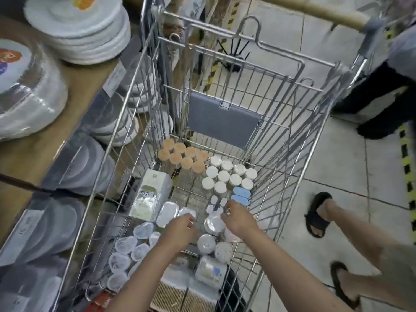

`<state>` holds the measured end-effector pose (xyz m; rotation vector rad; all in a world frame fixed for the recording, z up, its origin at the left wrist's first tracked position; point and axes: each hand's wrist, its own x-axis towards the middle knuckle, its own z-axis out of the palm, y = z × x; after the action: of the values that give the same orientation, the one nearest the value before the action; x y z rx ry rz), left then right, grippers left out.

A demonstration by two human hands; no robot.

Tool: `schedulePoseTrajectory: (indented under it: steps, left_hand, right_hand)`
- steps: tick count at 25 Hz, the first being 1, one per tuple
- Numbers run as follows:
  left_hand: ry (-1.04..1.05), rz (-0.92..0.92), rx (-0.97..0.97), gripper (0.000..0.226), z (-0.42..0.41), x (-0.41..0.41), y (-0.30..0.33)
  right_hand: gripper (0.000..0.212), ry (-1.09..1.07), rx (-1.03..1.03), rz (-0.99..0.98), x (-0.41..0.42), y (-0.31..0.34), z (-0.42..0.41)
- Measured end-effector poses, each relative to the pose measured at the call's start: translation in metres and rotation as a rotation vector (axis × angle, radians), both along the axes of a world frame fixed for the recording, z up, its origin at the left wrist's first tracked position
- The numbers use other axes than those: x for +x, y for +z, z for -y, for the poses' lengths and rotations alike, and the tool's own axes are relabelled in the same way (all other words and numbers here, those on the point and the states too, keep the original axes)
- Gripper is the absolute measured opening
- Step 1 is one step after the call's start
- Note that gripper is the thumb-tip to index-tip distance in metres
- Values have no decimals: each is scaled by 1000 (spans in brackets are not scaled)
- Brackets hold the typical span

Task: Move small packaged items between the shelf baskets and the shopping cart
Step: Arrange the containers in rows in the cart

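Shopping cart (315, 140) full of small tubs (227, 176)

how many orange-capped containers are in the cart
8 orange-capped containers, clustered upright at the far left of the shopping cart floor, beside the white-capped group. None looks hidden, though blur makes the count slightly uncertain.

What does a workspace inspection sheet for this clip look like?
Surface: silver wire shopping cart, its floor holding goods.
Job's things: orange-capped round containers; white-capped round containers; two blue oval packets; clear plastic oval lidded boxes; white rectangular packet.
Clutter: boxed toothpick-like sticks at the near end.
Grippers: left hand and right hand both low inside the cart, fingers curled; contents of either grip unclear.
Cables: nothing seen.
Surroundings: stacked white disposable plates on a wooden shelf; tiled floor; another person's legs at right.
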<state>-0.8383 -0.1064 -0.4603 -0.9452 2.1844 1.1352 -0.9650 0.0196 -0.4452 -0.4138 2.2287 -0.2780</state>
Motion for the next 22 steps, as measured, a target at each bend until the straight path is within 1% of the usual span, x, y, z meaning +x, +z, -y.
schedulePoseTrajectory:
  steps: [1,3,5,6,8,11,13,16,19,22]
  left_hand:
    - [-21,-10,-7,27,2,-5,-6]
    - [-119,-42,-5,34,-2,-15,-21]
    - [-221,-72,-13,53,-13,-23,-35]
    - [-247,-90,-8,65,-19,-26,-41]
    - [-310,-123,-18,79,-31,-33,-52]
    - [-382,-173,-61,79,-38,-39,-63]
    - [-322,-214,-56,77,-34,-36,-64]
    - [-76,-241,-5,73,-19,-22,-47]
    - [154,-271,20,66,1,-2,-7]
    - [269,-366,78,65,16,29,41]
  right_hand:
    - [36,25,42,-8,-2,-6,0]
    - [53,116,177,-18,-2,-19,-5]
    - [71,188,305,3,0,-31,-11]
    - [75,196,331,21,3,-34,-13]
    - [74,221,342,36,9,-41,-14]
    - [57,246,346,10,14,-46,-14]
    - [56,241,329,-38,15,-45,-14]
    - [68,156,241,-89,19,-30,-12]
    - [71,-37,30,-98,29,6,-15]
    - [75,-185,-222,-73,51,53,-28]
